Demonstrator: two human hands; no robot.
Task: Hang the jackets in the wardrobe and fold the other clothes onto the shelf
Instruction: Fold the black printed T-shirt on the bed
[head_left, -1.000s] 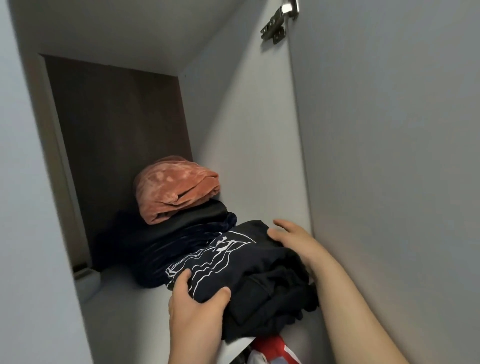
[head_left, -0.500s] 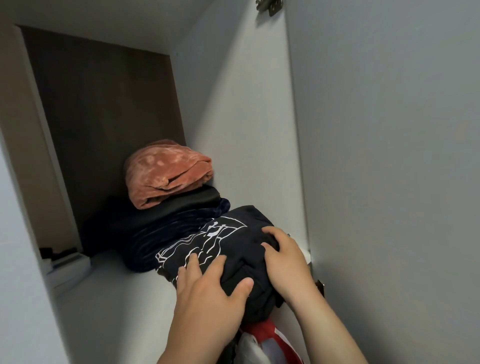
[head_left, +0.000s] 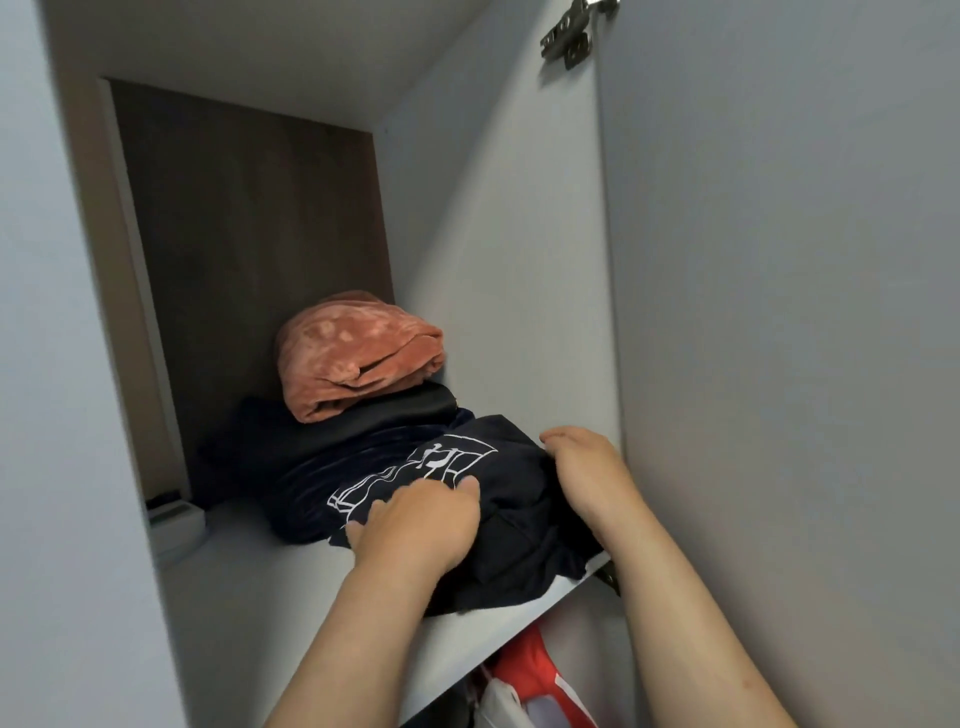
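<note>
I record the black printed garment (head_left: 519, 514) at the shelf (head_left: 291, 597) front, 5 o'clock of the pink fold (head_left: 353, 353). Left hand (head_left: 415, 525) presses flat, likely seating it. Right hand (head_left: 587, 467) steadies its 3 o'clock flank, fingers bent (grip undeterminable).

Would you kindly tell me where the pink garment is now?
Head view, centre: the pink garment tops the dark stack on the shelf, beside the right wall.
</note>
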